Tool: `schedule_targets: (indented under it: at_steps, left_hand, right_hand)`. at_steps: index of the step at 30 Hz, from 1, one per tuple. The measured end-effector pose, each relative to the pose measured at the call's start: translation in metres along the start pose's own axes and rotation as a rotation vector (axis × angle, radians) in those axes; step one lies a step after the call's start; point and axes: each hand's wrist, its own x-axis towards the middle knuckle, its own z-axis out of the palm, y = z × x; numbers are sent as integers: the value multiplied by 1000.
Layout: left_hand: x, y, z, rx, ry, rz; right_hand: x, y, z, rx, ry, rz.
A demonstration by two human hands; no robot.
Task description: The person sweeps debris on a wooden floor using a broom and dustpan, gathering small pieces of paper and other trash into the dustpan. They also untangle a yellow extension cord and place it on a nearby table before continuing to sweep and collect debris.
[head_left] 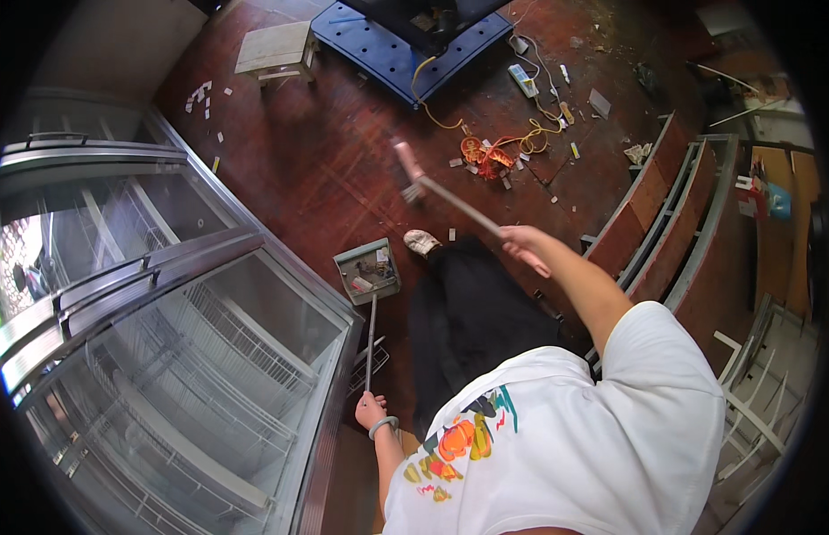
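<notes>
My left hand point(371, 409), with a bangle at its wrist, is closed round the thin upright handle of a long-handled dustpan point(392, 287). The pan rests on the red-brown floor beside the glass cabinet and has bits of litter in it. Out in front, my right hand point(527, 247) grips the pole of a broom point(459, 209). The broom's pinkish head point(407, 162) is smeared by motion, so I cannot tell whether its bristles touch the floor. Beyond the head, orange-red crumpled litter point(486, 158) lies among small pale scraps.
A glass-doored display cabinet point(209, 357) with wire shelves fills the left. At the back are a small stool point(277, 50) and a blue platform point(379, 55). A power strip point(523, 80) and yellow cord point(532, 139) lie on the floor. Long metal-edged boards point(677, 209) stand at right.
</notes>
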Motion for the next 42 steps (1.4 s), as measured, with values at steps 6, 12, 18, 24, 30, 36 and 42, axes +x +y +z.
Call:
schedule_targets:
  at_steps: [6,12,18,24,30,36,42]
  left_hand:
    - [-6,-63,-25,-25,-35,35]
    - [-36,-96,-37,-37,-38,59]
    - [-42,-113,-35,48,-46,60]
    - [-56,-115,-24,46,12,29]
    - [-76,-113,21,-28,39,-33]
    - [-105,-67,71,-99,77,-92]
    - [-130,-42,100,-191,187,-107]
  right_hand:
    - [-67,28,-86,72,79,-63]
    - [-94,74,-23,-25,-220,25]
    - [89,148,84,31,-648,167]
    - [62,105,39,69,-392,212]
    - [-24,19,-176,114,12,19]
    - [-44,-32,-318,-120,349,-247]
    - [-140,-12,-346,-148,226,-241]
